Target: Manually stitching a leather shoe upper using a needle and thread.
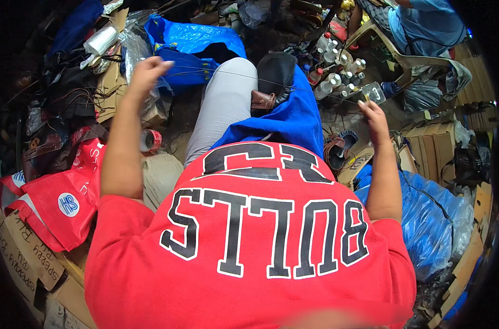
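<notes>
Thread [234, 74], thin and dark, is stretching between left hand [146, 75] and right hand [375, 119], closed fingers [367, 107] of both apparently pinching it for tension; grey-clad and blue-draped knees [227, 90] are seemingly bracing a black-and-brown leather shoe [275, 71] beneath.

Txt on shirt [249, 233], bag [54, 200], ctns [34, 253]

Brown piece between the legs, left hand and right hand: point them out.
Brown piece [262, 100]: head view, middle of its visible surface.
Left hand [146, 75]: head view, middle of the hand.
Right hand [375, 119]: head view, middle of the hand.
</notes>
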Action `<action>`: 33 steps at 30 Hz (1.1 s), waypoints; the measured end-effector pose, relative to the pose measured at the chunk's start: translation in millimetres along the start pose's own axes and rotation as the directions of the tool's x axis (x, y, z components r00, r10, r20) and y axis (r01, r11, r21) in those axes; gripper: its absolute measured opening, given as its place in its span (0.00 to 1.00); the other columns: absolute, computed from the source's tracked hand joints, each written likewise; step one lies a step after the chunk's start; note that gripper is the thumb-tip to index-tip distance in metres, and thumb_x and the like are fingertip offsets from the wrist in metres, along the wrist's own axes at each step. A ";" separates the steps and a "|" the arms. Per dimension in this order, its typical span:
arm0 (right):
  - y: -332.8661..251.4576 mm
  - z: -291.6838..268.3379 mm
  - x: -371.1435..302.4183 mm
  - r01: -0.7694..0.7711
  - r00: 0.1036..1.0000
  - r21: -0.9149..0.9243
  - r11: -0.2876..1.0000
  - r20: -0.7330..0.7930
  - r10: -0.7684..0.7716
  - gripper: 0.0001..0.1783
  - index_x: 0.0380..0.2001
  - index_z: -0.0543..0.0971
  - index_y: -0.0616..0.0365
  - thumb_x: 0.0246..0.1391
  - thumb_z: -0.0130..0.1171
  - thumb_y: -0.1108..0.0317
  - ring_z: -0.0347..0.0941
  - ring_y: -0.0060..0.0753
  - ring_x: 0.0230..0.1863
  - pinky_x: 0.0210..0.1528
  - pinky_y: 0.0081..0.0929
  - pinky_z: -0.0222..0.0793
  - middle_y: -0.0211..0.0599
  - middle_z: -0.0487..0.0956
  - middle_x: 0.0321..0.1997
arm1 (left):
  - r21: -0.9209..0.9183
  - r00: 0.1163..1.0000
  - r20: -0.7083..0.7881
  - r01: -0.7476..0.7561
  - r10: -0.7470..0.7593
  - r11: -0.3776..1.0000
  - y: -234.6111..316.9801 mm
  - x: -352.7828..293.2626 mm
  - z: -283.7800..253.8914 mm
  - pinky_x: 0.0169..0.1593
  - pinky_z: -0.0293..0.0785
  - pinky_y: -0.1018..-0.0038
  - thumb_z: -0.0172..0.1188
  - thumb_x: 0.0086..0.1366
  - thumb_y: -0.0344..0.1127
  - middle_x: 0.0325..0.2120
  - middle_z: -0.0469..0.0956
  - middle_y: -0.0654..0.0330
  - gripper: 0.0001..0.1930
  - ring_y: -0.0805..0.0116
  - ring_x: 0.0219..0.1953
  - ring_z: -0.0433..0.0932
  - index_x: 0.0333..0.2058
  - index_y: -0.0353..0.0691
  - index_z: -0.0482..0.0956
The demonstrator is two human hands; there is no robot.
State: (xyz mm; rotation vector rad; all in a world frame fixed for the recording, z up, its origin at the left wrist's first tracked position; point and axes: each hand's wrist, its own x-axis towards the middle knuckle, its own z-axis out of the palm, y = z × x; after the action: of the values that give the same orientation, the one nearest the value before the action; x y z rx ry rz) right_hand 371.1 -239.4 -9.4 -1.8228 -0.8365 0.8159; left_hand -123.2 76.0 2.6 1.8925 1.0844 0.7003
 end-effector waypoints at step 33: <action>-51.8 130.5 33.4 0.440 0.840 -0.165 0.883 0.424 -0.339 0.06 0.25 0.81 0.57 0.39 0.66 0.76 0.71 0.22 0.30 0.35 0.20 0.67 0.29 0.75 0.26 | -0.112 0.581 0.811 0.037 0.070 0.993 106.4 54.3 205.2 0.42 0.68 0.78 0.64 0.52 0.33 0.30 0.79 0.64 0.13 0.76 0.34 0.74 0.37 0.36 0.80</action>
State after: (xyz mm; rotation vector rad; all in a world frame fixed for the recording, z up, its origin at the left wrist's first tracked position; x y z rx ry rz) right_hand 272.8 -133.7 -11.4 -1.6360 -1.5823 0.8320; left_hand 106.1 14.9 -5.8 1.7931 0.3945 -0.1577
